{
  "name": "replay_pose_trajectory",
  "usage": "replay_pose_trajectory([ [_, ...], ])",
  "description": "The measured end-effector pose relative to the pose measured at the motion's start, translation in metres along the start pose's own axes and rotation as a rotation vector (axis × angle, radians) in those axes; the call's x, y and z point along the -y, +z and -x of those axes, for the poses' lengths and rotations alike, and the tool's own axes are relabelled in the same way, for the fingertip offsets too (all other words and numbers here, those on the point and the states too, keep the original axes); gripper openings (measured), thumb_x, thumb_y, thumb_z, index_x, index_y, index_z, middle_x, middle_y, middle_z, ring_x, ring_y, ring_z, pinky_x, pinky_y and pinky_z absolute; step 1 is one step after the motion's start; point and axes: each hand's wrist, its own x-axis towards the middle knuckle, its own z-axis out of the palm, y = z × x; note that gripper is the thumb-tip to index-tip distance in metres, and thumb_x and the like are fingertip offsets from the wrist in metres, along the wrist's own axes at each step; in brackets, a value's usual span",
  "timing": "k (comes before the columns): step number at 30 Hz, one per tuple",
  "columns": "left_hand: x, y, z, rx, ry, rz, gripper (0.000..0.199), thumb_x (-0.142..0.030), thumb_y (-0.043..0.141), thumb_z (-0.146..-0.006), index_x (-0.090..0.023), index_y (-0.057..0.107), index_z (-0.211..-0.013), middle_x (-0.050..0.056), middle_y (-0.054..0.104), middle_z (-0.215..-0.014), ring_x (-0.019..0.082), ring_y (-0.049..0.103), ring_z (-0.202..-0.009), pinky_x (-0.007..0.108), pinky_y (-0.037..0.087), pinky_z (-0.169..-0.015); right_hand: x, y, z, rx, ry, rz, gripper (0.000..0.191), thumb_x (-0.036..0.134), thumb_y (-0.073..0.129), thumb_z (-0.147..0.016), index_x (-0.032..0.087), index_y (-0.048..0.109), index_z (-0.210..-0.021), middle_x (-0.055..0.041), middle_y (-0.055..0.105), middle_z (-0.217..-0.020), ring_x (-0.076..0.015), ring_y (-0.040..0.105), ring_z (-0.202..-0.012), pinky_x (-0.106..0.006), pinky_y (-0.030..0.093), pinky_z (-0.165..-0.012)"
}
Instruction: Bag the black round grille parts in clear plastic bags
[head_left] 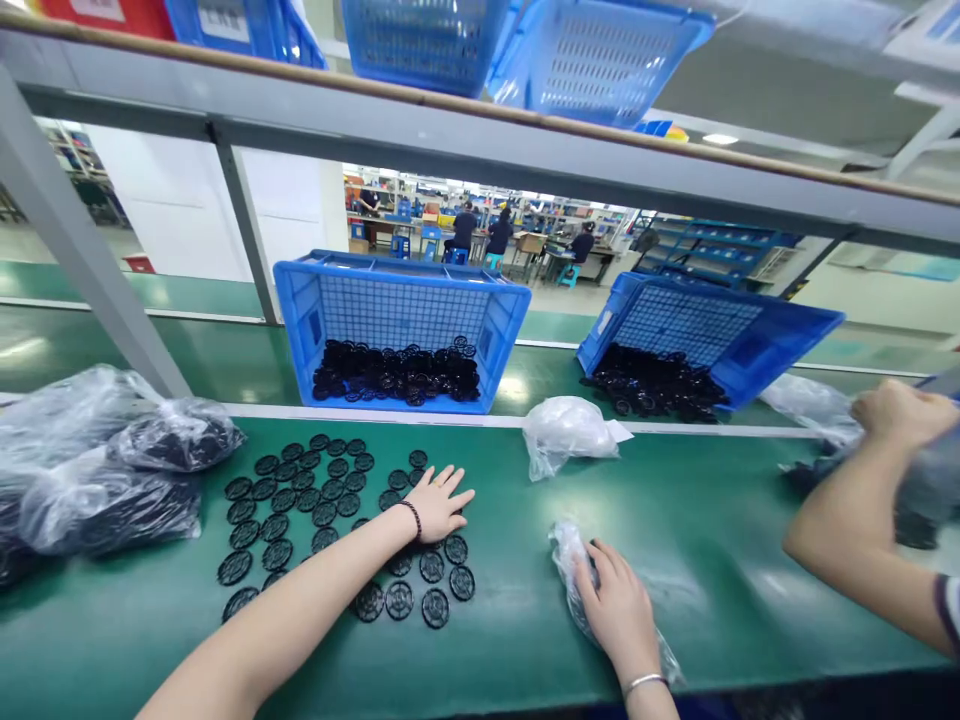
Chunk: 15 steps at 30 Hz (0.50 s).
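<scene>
My left hand [439,508], with a dark beaded bracelet, lies palm down with fingers spread over several black round spoked parts on the green table [510,640]. More of these black discs [400,599] lie flat around it and to the left of my forearm, in loose rows. Farther right, my right hand [619,600], a silver bangle at its wrist, has its fingers curled over a clear plastic bag [574,570] on the table. Something dark shows beside its thumb. A white plastic bag [568,432] sits beyond it.
Two tilted blue crates [401,408] [780,340] hold black parts behind the table. Filled plastic bags [112,510] lie at the left. Another person's arm [855,520] reaches in at the right, near more bags. Blue baskets [600,70] stand on the shelf above.
</scene>
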Motion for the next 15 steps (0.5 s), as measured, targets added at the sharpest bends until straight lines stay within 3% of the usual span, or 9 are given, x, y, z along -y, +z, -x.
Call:
replay_pose_trajectory([
  [4, 0.012, -0.014, 0.022, 0.009, -0.018, 0.047, 0.063, -0.044, 0.054, -0.090, -0.022, 0.038, -0.147, 0.018, 0.025, -0.158, 0.034, 0.019, -0.148, 0.061, 0.018, -0.115, 0.000, -0.004, -0.004, -0.038, -0.037, -0.079, 0.064, 0.062, 0.027, -0.087, 0.017, 0.071, -0.091, -0.0171, 0.071, -0.103, -0.0334, 0.065, -0.101, -0.047, 0.051, -0.086],
  [8, 0.012, -0.034, 0.048, -0.019, -0.003, 0.136, 0.077, -0.042, 0.059, -0.086, -0.015, 0.028, -0.151, 0.021, 0.018, -0.159, 0.034, 0.020, -0.148, 0.057, 0.023, -0.116, 0.013, -0.018, -0.005, -0.090, -0.072, -0.260, 0.064, 0.072, 0.030, -0.086, 0.021, 0.066, -0.075, -0.0131, 0.071, -0.078, -0.0285, 0.067, -0.077, -0.041, 0.053, -0.071],
  [11, 0.001, -0.036, 0.071, -0.036, 0.101, 0.404, 0.083, -0.043, 0.064, -0.082, -0.016, 0.026, -0.151, 0.019, 0.019, -0.159, 0.032, 0.024, -0.147, 0.049, 0.026, -0.118, 0.047, -0.033, 0.007, -0.075, -0.089, -0.397, 0.057, 0.070, 0.036, -0.088, 0.022, 0.063, -0.073, -0.0097, 0.068, -0.072, -0.0234, 0.064, -0.064, -0.035, 0.052, -0.060],
  [13, -0.013, -0.029, 0.086, -0.052, 0.157, 0.632, 0.093, -0.043, 0.070, -0.078, -0.016, 0.022, -0.153, 0.018, 0.022, -0.159, 0.031, 0.028, -0.146, 0.046, 0.030, -0.117, 0.083, -0.043, 0.022, -0.016, -0.179, -0.492, 0.046, 0.060, 0.043, -0.091, 0.021, 0.065, -0.080, -0.0084, 0.068, -0.074, -0.0208, 0.064, -0.064, -0.031, 0.052, -0.058],
  [15, -0.028, -0.021, 0.102, -0.088, 0.167, 0.864, 0.101, -0.040, 0.075, -0.073, -0.016, 0.019, -0.153, 0.019, 0.032, -0.155, 0.031, 0.041, -0.138, 0.043, 0.036, -0.113, 0.125, -0.053, 0.039, 0.071, -0.318, -0.604, 0.032, 0.046, 0.047, -0.094, 0.021, 0.065, -0.090, -0.0073, 0.069, -0.078, -0.0187, 0.064, -0.067, -0.029, 0.052, -0.060],
])
